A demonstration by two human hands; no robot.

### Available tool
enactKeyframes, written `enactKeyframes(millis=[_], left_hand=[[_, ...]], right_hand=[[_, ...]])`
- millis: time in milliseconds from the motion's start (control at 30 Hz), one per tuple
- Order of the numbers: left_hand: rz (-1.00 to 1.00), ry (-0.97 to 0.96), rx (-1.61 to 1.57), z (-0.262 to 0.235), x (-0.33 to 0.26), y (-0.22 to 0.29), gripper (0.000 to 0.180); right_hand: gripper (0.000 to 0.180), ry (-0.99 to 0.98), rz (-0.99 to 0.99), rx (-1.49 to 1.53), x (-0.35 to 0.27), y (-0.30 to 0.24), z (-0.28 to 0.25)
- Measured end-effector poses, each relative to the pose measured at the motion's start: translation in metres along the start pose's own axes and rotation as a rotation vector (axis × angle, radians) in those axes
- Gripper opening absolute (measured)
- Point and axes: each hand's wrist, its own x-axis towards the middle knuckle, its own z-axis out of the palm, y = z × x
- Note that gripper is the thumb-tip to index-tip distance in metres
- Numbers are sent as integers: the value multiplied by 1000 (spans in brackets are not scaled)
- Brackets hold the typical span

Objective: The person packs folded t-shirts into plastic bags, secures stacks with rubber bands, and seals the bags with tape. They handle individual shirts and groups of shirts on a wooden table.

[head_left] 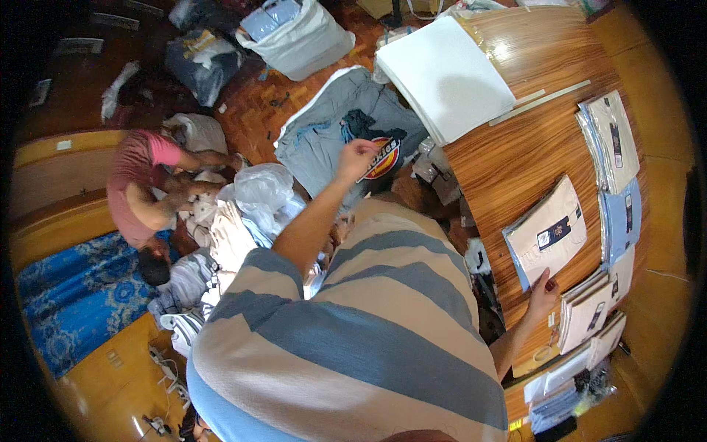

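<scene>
My left hand (359,160) is raised over a large grey sack (324,158), its fingers pinched together. A round red, yellow and black printed emblem (384,157) shows right beside its fingertips; whether the fingers hold a small dark piece there I cannot make out. On the wood-grain table, my right hand (543,296) has thumb and fingers at the near edge of a stack of folded garments (552,234). The top garment is cream with a dark hang tag; light blue shows beneath. Dark cloth (361,125) lies in the sack.
A white board stack (449,77) lies at the table's far end. More folded cream and blue garments (618,221) line its right edge. At left another person (143,184) bends over a heap of clothes (232,236). A full white sack (302,40) stands beyond.
</scene>
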Motion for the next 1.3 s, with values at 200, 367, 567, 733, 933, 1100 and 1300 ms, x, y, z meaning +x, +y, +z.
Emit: enactKeyframes(millis=[200, 367, 567, 733, 933, 1100, 1300], left_hand=[[-588, 217, 76, -89, 60, -85, 16], [-253, 158, 431, -80, 89, -98, 24], [-122, -8, 796, -53, 117, -45, 38], [-105, -11, 978, -49, 137, -66, 34], [-28, 81, 779, -51, 157, -11, 25], [293, 280, 14, -91, 138, 64, 26], [484, -777, 220, -107, 30, 252, 18]], right_hand=[[49, 221, 21, 106, -22, -85, -49], [44, 168, 19, 195, -52, -110, -71], [37, 169, 115, 127, -115, -104, -62], [39, 88, 196, 141, -145, -113, -58], [40, 60, 237, 87, -161, -121, -68], [37, 142, 157, 51, -157, -153, -76], [39, -52, -270, 442, -139, -331, -82]])
